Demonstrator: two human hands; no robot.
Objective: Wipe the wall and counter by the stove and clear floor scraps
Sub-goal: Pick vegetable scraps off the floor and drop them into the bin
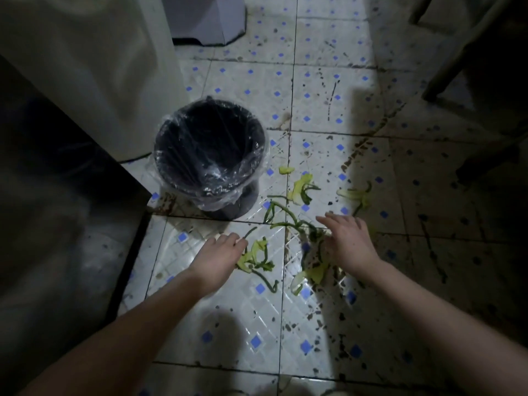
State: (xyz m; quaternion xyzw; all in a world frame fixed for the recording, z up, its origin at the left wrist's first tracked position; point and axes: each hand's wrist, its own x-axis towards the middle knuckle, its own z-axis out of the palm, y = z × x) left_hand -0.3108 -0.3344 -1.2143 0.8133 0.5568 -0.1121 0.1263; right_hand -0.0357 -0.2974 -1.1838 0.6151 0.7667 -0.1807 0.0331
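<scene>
Green and yellow vegetable scraps lie scattered on the white floor tiles, which have blue diamonds. My left hand reaches down with its fingers curled onto a leafy scrap and thin stem at its fingertips. My right hand hovers palm down, fingers straight and spread, over a tangle of stems and leaves; it holds nothing. More leaves lie below it. A black bin lined with a clear plastic bag stands just beyond my left hand.
A dark cabinet side and a pale appliance close off the left. Chair or table legs stand at the upper right. Dark dirt specks cover the tiles on the right, which lie in shadow.
</scene>
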